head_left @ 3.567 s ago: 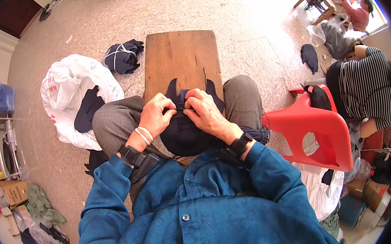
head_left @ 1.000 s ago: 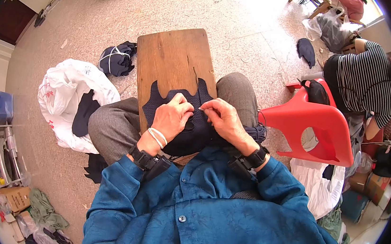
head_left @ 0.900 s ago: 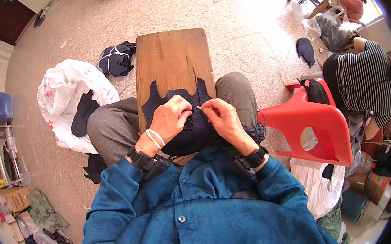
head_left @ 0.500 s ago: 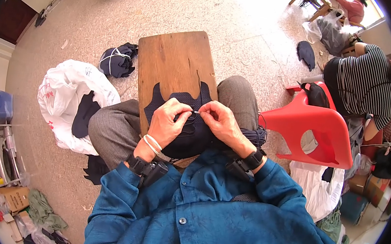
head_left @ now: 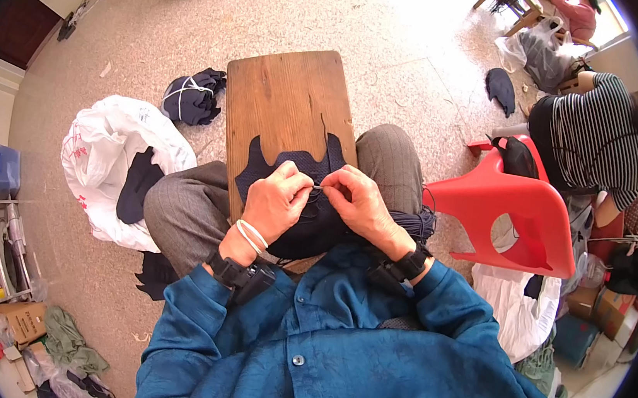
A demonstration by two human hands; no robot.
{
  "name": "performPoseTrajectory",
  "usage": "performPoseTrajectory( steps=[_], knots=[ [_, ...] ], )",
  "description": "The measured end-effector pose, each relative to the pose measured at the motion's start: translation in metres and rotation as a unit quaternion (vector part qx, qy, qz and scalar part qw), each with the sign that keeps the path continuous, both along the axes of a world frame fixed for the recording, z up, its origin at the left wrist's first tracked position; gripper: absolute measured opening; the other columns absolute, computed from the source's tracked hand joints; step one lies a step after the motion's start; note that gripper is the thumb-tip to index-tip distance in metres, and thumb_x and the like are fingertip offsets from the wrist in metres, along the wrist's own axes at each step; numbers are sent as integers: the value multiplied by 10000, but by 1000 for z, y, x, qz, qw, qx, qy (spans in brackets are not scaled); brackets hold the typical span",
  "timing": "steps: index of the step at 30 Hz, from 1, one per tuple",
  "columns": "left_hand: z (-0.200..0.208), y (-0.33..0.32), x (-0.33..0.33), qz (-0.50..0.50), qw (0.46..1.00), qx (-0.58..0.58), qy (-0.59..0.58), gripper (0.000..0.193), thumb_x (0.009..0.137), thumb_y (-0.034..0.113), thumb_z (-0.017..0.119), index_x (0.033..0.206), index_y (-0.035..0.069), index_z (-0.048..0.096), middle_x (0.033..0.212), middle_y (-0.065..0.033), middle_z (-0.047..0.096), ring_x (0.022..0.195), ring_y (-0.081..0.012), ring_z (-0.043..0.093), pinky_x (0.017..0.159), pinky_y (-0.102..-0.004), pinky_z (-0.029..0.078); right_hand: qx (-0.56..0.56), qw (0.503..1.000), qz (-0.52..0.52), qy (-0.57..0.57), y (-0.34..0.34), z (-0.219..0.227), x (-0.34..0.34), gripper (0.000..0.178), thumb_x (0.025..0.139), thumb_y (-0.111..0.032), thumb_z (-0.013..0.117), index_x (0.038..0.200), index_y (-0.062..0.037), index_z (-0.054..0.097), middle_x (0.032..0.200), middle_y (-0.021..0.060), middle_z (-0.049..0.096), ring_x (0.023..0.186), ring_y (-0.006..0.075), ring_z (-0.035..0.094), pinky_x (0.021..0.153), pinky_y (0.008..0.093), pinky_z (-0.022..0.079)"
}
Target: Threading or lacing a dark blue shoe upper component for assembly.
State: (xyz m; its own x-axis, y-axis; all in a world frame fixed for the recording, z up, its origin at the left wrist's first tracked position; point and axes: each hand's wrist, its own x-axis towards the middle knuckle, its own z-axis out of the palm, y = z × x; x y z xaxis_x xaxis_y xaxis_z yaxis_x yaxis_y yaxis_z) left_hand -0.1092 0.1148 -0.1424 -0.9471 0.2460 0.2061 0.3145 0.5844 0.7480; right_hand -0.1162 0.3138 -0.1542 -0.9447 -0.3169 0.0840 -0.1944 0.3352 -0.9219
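A navy, textured fabric piece (head_left: pixel 257 168) with pointed prongs lies over the near end of a brown wooden board (head_left: pixel 287 91) between my knees. Above the fabric, my left hand (head_left: pixel 273 208) pinches thumb to forefinger on a thin dark cord, parts of which hang below the fingers. My right hand (head_left: pixel 366 212) faces it fingertip to fingertip, also pinching. A tiny pale tip (head_left: pixel 318 186) shows between the two hands; its kind is too small to tell. Under my right wrist, a bundle of dark cords (head_left: pixel 413 226) rests by my thigh.
To the left stand a white plastic bag (head_left: pixel 100 133) with dark fabric and a tied dark bundle (head_left: pixel 192 98). A red plastic stool (head_left: pixel 482 197) is at my right, with another white bag (head_left: pixel 514 305) below. Beyond it a person in a striped top (head_left: pixel 594 135) bends over.
My fingers have shifted slightly around the small pale tip, which shows less than before. The fabric and board stay in place.
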Motion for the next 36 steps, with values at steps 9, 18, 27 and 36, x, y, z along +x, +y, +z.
performPoseTrajectory(
  steps=[9, 18, 27, 36],
  knots=[
    [-3, -6, -1, 4, 999, 47, -8, 82, 835, 15, 733, 908, 19, 695, 859, -122, 669, 781, -281, 681, 686, -353, 523, 30, 998, 5, 53, -1, -1, -4, 52, 904, -21, 674, 955, -9, 675, 848, 90, 597, 731, 193, 594, 650, 316, 477],
    [-9, -13, 0, 4, 997, 78, -22, 66, 828, 42, 740, 863, 23, 687, 855, -118, 674, 773, -306, 676, 678, -369, 516, 13, 998, 9, 63, -8, -10, -3, 49, 912, -30, 677, 954, -4, 679, 847, 85, 606, 721, 166, 587, 645, 298, 473],
    [-9, -13, 1, -5, 995, 91, -34, 85, 797, -19, 754, 860, -6, 698, 837, -103, 679, 785, -241, 672, 711, -328, 527, -8, 1000, 13, 24, -10, -6, -2, 43, 898, -48, 682, 919, -10, 681, 805, 104, 605, 707, 215, 607, 639, 336, 490],
    [-3, -17, 2, 14, 990, 110, -91, 84, 815, -2, 752, 885, 7, 708, 844, -100, 679, 783, -235, 671, 689, -328, 513, -6, 999, 23, 36, -17, 2, -2, 72, 900, -47, 680, 961, -10, 674, 843, 114, 623, 746, 238, 636, 662, 340, 506]
  ],
)
